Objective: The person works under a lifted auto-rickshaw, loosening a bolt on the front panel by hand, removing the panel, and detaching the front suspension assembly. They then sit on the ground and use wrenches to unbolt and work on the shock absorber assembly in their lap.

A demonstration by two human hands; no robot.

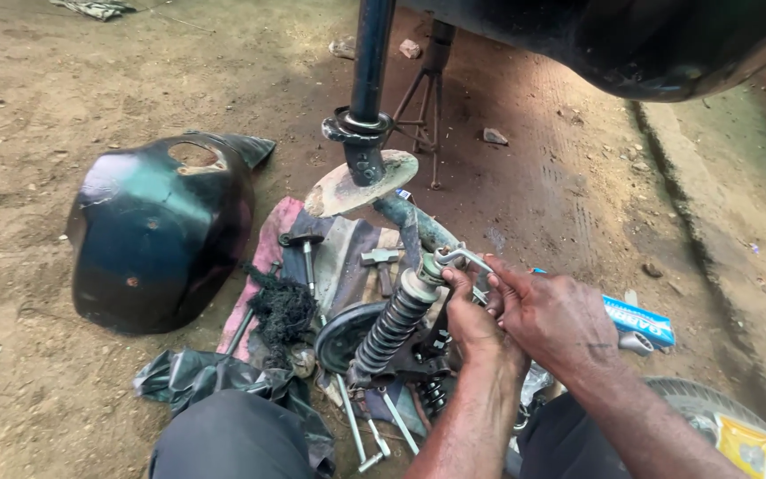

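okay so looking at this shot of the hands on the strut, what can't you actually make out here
Head view only:
- Top end of the coil-spring strut: the left hand and right hand cover it, so the grip on the wrench is unclear.
- Strut's lower end: buried among tools on the cloth.
- Dark vehicle body: cut off by the top edge.
- Tyre: cut off at the bottom right corner.
- Blue tube: partly behind the right hand.

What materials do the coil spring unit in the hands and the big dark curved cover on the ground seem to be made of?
The coil spring unit looks like steel: dark grey coils with a dull metallic sheen, with a paler metal collar on top. The curved cover is probably moulded plastic, perhaps painted metal: glossy black-green, thin edged, with reflections and dust. Both the left hand and the right hand grip the unit's top end.
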